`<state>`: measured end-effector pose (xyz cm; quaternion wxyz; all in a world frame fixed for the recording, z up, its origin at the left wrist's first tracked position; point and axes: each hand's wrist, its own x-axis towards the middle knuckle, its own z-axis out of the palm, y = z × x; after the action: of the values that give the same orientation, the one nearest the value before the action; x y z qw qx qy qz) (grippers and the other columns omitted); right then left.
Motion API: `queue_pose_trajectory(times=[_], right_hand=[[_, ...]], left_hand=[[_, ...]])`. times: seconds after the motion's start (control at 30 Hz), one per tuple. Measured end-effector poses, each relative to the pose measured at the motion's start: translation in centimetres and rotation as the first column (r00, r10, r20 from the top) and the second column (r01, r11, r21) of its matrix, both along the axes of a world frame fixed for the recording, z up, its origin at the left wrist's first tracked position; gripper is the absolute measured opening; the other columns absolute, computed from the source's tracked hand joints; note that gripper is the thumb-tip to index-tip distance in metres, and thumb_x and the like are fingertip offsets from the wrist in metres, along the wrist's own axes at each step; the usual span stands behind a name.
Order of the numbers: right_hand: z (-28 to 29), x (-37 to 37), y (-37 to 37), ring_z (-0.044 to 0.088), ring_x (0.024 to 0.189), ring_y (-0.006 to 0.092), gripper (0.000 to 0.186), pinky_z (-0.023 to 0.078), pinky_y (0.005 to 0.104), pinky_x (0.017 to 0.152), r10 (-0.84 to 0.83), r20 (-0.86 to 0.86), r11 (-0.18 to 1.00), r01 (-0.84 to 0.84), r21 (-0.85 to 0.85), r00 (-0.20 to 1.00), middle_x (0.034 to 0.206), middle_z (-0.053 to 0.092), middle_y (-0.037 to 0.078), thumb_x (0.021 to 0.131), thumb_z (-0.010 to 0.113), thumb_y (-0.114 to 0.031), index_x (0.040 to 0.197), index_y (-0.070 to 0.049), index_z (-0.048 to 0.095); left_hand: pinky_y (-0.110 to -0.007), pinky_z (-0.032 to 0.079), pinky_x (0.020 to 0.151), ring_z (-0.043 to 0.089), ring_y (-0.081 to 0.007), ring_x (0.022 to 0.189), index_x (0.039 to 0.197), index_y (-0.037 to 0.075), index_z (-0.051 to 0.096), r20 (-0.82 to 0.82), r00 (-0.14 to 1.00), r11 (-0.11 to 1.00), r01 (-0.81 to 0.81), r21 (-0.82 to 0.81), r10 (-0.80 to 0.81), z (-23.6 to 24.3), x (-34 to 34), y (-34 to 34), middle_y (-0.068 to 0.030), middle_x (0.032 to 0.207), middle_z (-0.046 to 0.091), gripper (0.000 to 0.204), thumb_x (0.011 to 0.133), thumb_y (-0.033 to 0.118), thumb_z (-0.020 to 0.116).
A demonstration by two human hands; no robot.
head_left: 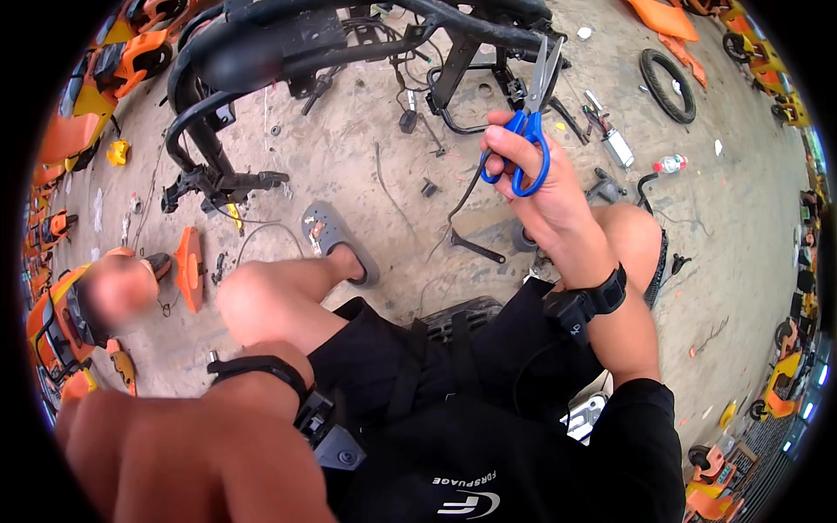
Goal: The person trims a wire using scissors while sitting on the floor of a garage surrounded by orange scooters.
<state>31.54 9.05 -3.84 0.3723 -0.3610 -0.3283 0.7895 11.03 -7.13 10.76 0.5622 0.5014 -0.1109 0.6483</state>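
Note:
My right hand (545, 187) is raised over my right knee, its fingers wrapped round a pair of scissors (527, 148) with blue handles. The metal blades point up and away, slightly parted, and overlap the edge of a black tubular metal frame (392, 35) in the picture. A thin black cable (465, 199) runs down from beside the fingers; whether the hand holds it I cannot tell. Very close at the lower left, my left hand (183, 449) is blurred, with a black strap at its wrist. Its fingers do not show clearly.
The concrete floor (401, 174) holds a black lever-like part (478, 247), a grey box-shaped part (617, 148), a bottle (670, 164) and a loose tyre (668, 85). An orange panel (189, 268) lies left of my grey clog (340, 240). Orange and yellow vehicles line both sides.

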Motion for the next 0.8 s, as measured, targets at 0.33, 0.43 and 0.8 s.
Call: queue_pose_trajectory(times=[0.33,0.43,0.8], right_hand=[[-0.55,0.37,0.11,0.058,0.072,0.0096,0.038,0.041,0.0213,0.052,-0.002,-0.014,1.000,0.003,0.012,1.000,0.091,0.062,0.006,0.086,0.074,-0.013,0.116,0.001,0.056],[-0.55,0.37,0.04,0.059,0.070,0.0082,0.033,0.042,0.0208,0.057,0.005,-0.004,1.000,-0.005,0.000,1.000,0.089,0.064,0.002,0.083,0.077,-0.015,0.109,-0.004,0.061],[-0.66,0.10,0.00,0.058,0.070,0.0076,0.034,0.042,0.0202,0.057,0.007,0.034,1.000,-0.007,-0.003,0.999,0.089,0.064,0.003,0.083,0.078,-0.016,0.110,-0.005,0.061]], left_hand=[[-0.039,0.050,0.081,0.064,-0.0296,0.091,0.102,0.002,0.055,-0.027,0.999,1.000,-0.027,-0.010,0.026,0.18,0.29,-0.61,-0.0124,0.092,0.061,0.025,0.096,0.026,0.051],[-0.039,0.050,0.081,0.064,-0.0291,0.091,0.102,0.002,0.056,-0.047,0.998,0.999,-0.048,-0.004,0.047,0.16,0.35,-0.79,-0.0125,0.092,0.061,0.025,0.096,0.026,0.051],[-0.038,0.050,0.082,0.064,-0.0273,0.092,0.104,0.002,0.056,-0.098,0.993,0.997,-0.072,0.012,0.073,0.19,0.13,-0.60,-0.0126,0.093,0.063,0.024,0.097,0.024,0.052]])
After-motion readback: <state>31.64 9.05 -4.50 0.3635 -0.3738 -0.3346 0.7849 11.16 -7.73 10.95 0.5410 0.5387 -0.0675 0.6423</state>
